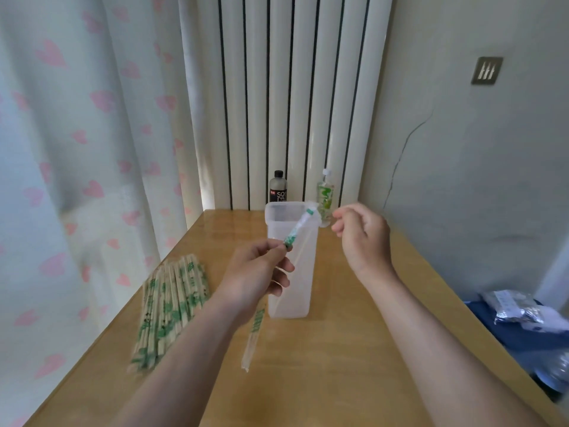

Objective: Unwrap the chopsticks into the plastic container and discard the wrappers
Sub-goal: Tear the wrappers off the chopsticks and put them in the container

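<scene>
A tall translucent plastic container (303,291) stands upright mid-table, with a bare chopstick leaning inside it. My left hand (258,272) pinches a green-and-clear wrapper (297,231) that points up toward the container's rim; I cannot tell whether a chopstick is still inside it. My right hand (363,235) hovers just right of the rim, fingers loosely curled and holding nothing. A pile of several wrapped chopsticks (167,306) lies at the left of the table. One wrapped pair (254,331) lies alone, partly under my left wrist.
A dark bottle (277,187) and a green-labelled clear bottle (325,197) stand behind the container by the radiator. The wooden table (338,365) ends at a curtain on the left. A blue surface with silver bags (520,315) sits lower right.
</scene>
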